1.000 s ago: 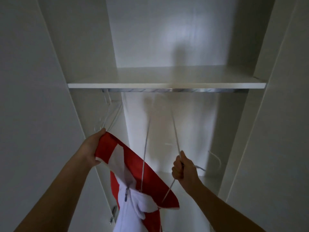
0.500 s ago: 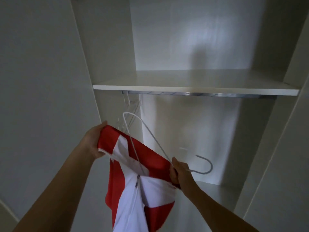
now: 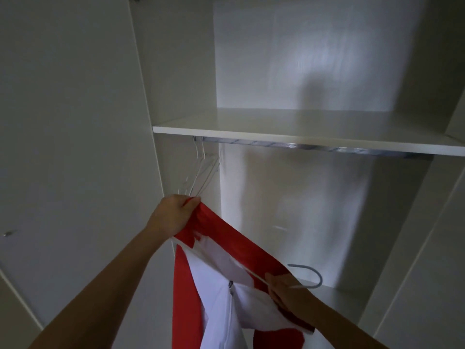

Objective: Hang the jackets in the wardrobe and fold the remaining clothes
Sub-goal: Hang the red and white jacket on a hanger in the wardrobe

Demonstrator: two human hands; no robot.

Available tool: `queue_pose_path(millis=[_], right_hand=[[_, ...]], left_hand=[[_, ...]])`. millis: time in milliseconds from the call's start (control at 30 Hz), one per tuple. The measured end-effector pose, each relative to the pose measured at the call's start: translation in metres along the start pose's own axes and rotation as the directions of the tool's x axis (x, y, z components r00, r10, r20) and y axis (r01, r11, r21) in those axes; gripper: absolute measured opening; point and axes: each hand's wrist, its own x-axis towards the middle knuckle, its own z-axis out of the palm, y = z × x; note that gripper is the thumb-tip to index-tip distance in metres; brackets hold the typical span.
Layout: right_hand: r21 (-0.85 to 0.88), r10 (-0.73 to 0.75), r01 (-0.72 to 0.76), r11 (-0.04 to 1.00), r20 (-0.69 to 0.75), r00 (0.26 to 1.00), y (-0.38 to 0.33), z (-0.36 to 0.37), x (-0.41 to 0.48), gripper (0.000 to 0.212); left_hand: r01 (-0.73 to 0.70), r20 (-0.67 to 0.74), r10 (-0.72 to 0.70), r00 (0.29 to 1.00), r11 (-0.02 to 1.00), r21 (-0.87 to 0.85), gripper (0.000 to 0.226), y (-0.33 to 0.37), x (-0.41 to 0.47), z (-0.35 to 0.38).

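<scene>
My left hand (image 3: 173, 215) squeezes the top of the red and white jacket (image 3: 241, 244) in the middle of the frame. My right hand (image 3: 286, 289), lower right, grips the white hanger (image 3: 302, 267) and the jacket's other side.

Your red-and-white jacket (image 3: 219, 295), zipped below the collar, hangs with its top edge stretched taut on a slant beneath the wardrobe (image 3: 176, 71) rail (image 3: 302, 146), the white hanger (image 3: 320, 278) lying against its collar, hook jutting right.

No text, label, brand or number can be read on anything in view.
</scene>
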Motion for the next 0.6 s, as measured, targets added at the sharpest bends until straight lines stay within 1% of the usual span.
queue_pose_path(millis=[67, 100, 167, 233, 300, 333, 400, 433, 467, 500, 533, 567, 600], right_hand=[[-0.144, 0.035, -0.031, 0.989, 0.027, 0.999, -0.004, -0.001, -0.001, 0.045], [-0.169, 0.040, -0.035, 0.985, 0.027, 0.999, -0.011, -0.001, -0.002, 0.045], [-0.121, 0.043, -0.047, 0.992, -0.037, 0.998, -0.030, -0.008, -0.001, 0.046], [-0.085, 0.017, -0.026, 0.996, -0.097, 0.995, -0.055, -0.023, 0.002, 0.040], [-0.119, 0.000, -0.009, 0.993, -0.074, 0.997, -0.078, -0.042, 0.003, 0.022], [-0.138, -0.012, 0.004, 0.990, -0.056, 0.998, -0.086, -0.050, 0.002, 0.016], [-0.162, -0.066, 0.053, 0.985, -0.080, 0.995, -0.089, -0.064, 0.001, 0.018], [-0.174, -0.095, 0.072, 0.982, -0.127, 0.987, -0.088, -0.070, 0.000, 0.022], [-0.193, -0.119, 0.084, 0.978, -0.180, 0.976, -0.087, -0.075, -0.001, 0.025], [-0.212, -0.134, 0.086, 0.974, -0.227, 0.965, -0.087, -0.081, -0.001, 0.028], [-0.223, -0.140, 0.082, 0.971, -0.259, 0.956, -0.088, -0.087, 0.001, 0.029], [-0.223, -0.139, 0.077, 0.972, -0.277, 0.951, -0.089, -0.093, 0.003, 0.029], [-0.217, -0.135, 0.073, 0.973, -0.289, 0.948, -0.090, -0.098, 0.006, 0.028]], left_hand=[[-0.164, -0.020, 0.168, 0.986, 0.977, 0.138, 0.049, 0.012, -0.003, 0.012], [-0.217, -0.018, 0.224, 0.974, 0.961, 0.173, 0.048, 0.019, -0.005, 0.018], [-0.274, 0.007, 0.277, 0.961, 0.945, 0.179, 0.048, 0.030, -0.007, 0.026], [-0.316, 0.081, 0.307, 0.948, 0.937, 0.150, 0.047, 0.033, -0.009, 0.033], [-0.344, 0.188, 0.327, 0.926, 0.937, 0.061, 0.042, 0.034, -0.015, 0.042], [-0.346, 0.234, 0.339, 0.911, 0.938, -0.015, 0.038, 0.036, -0.019, 0.046], [-0.286, 0.296, 0.325, 0.898, 0.943, -0.168, 0.033, 0.038, -0.022, 0.055], [-0.255, 0.300, 0.303, 0.905, 0.948, -0.189, 0.030, 0.036, -0.018, 0.060], [-0.230, 0.287, 0.275, 0.918, 0.956, -0.179, 0.025, 0.035, -0.011, 0.063], [-0.232, 0.246, 0.259, 0.934, 0.963, -0.135, 0.019, 0.033, -0.002, 0.068], [-0.247, 0.214, 0.258, 0.942, 0.966, -0.078, 0.011, 0.031, 0.008, 0.073], [-0.285, 0.206, 0.288, 0.935, 0.957, -0.044, 0.005, 0.030, 0.019, 0.079], [-0.339, 0.218, 0.336, 0.916, 0.940, -0.026, 0.017, 0.031, 0.029, 0.088]])
